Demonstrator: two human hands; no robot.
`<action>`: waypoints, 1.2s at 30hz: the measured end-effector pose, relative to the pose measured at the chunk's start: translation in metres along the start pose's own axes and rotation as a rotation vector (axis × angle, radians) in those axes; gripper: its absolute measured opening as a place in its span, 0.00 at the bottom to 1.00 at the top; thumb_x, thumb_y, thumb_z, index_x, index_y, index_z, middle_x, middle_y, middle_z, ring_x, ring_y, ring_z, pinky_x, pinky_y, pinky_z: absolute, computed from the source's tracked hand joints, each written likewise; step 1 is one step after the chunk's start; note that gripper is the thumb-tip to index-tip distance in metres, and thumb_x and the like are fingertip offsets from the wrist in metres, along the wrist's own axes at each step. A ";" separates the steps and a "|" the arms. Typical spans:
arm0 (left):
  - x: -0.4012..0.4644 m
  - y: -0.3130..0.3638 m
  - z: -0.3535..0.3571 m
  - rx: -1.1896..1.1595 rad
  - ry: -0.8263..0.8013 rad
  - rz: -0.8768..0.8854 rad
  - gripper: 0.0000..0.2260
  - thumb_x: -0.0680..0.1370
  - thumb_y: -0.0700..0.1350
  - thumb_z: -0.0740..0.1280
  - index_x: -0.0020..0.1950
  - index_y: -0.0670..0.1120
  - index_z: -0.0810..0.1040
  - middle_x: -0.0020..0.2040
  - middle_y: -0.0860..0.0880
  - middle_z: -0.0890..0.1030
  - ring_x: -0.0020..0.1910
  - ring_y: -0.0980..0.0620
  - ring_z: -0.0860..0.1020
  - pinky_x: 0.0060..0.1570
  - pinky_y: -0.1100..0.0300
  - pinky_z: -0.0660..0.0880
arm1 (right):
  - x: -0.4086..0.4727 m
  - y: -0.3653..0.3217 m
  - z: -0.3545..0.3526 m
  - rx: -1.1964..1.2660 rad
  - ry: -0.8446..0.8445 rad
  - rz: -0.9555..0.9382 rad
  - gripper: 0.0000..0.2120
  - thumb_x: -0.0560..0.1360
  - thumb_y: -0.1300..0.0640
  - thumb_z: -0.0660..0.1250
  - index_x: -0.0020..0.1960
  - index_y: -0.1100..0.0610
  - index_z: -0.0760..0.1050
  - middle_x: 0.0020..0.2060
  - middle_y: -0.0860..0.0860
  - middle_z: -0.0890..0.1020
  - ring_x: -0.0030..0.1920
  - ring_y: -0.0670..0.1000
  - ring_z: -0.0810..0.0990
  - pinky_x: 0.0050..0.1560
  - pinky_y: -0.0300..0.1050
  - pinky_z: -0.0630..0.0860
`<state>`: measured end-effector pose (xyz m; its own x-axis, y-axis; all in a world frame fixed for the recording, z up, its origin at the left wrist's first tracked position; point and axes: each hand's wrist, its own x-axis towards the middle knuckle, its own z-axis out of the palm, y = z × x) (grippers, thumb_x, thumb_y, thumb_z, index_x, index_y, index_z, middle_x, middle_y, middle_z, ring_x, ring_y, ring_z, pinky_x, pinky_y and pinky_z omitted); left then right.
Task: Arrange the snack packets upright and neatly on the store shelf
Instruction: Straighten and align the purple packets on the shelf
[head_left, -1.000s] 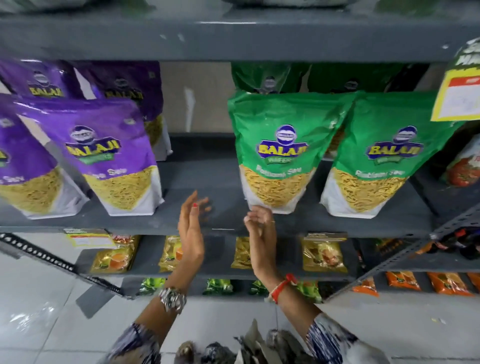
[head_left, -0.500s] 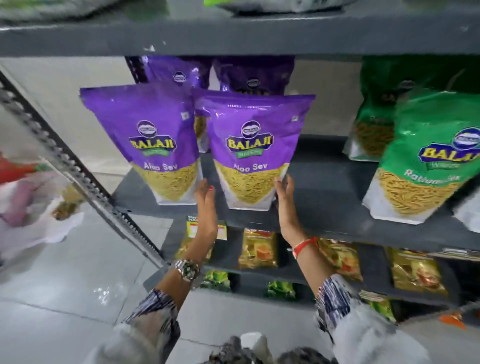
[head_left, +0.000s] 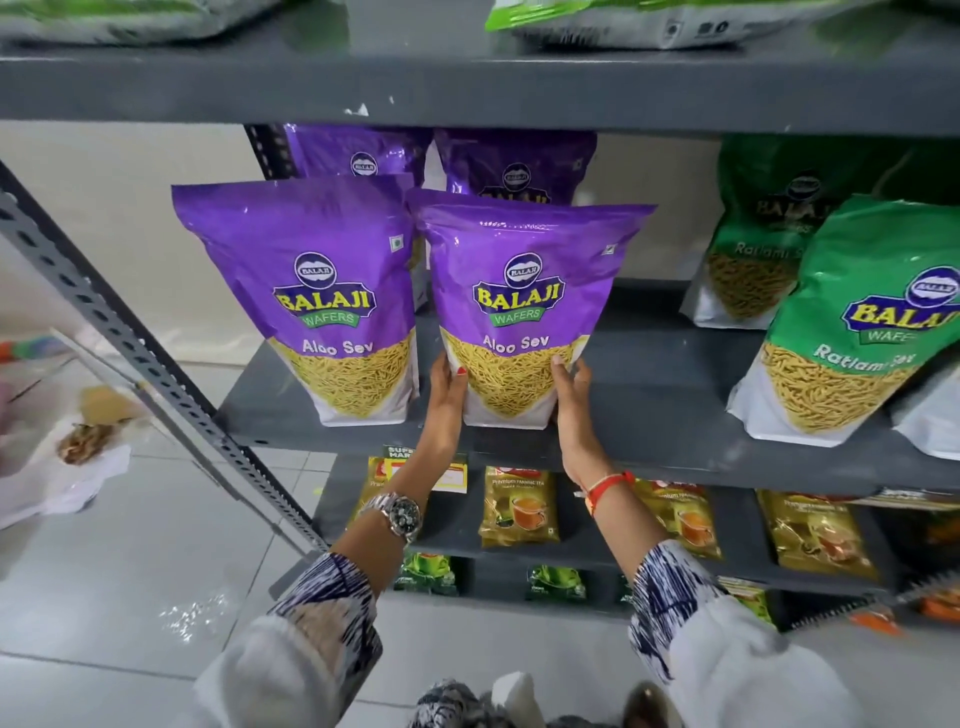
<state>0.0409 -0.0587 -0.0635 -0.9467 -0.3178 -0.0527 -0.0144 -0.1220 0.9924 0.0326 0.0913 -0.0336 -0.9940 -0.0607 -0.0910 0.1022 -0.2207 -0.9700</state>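
Note:
Two purple Aloo Sev packets stand upright at the front of the grey shelf (head_left: 649, 410). My left hand (head_left: 447, 400) presses the lower left side of the right purple packet (head_left: 519, 301), and my right hand (head_left: 571, 400) presses its lower right side, so both hands grip it. The left purple packet (head_left: 317, 291) stands just beside it, touching at the top. Two more purple packets (head_left: 514, 166) stand behind them. Green Ratlami Sev packets (head_left: 852, 322) stand upright to the right.
A slanted perforated metal upright (head_left: 130, 353) borders the shelf on the left. Yellow tea packets (head_left: 519, 509) fill the lower shelf, green packets (head_left: 556, 582) lie below that. The shelf above (head_left: 467, 88) carries packets lying flat. White tiled floor lies to the left.
The view swung left from the green packets to the purple ones. My hands went from open in front of the shelf edge to clasping the right purple packet's lower sides.

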 end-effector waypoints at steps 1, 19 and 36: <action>0.002 0.000 -0.001 -0.003 0.002 -0.005 0.22 0.80 0.44 0.56 0.73 0.47 0.56 0.73 0.42 0.65 0.71 0.44 0.66 0.71 0.42 0.61 | 0.000 0.000 0.001 0.003 0.004 0.001 0.23 0.79 0.50 0.57 0.71 0.54 0.58 0.52 0.41 0.76 0.51 0.38 0.76 0.39 0.25 0.75; -0.060 0.011 -0.047 0.068 0.219 0.121 0.11 0.80 0.44 0.57 0.57 0.49 0.76 0.55 0.47 0.80 0.51 0.53 0.79 0.51 0.55 0.76 | -0.031 0.008 -0.003 0.038 0.380 -0.128 0.18 0.77 0.55 0.63 0.65 0.58 0.66 0.61 0.56 0.74 0.55 0.46 0.75 0.48 0.32 0.71; -0.043 0.053 -0.113 0.035 0.326 0.200 0.47 0.61 0.77 0.58 0.74 0.55 0.54 0.75 0.50 0.60 0.72 0.51 0.62 0.71 0.42 0.61 | -0.046 0.024 0.131 -0.346 -0.302 -0.032 0.35 0.79 0.48 0.60 0.78 0.56 0.45 0.78 0.54 0.52 0.77 0.53 0.51 0.75 0.48 0.52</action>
<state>0.1176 -0.1582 -0.0215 -0.7800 -0.6150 0.1156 0.1441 0.0032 0.9896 0.0863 -0.0385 -0.0235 -0.9352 -0.3519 -0.0399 0.0019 0.1078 -0.9942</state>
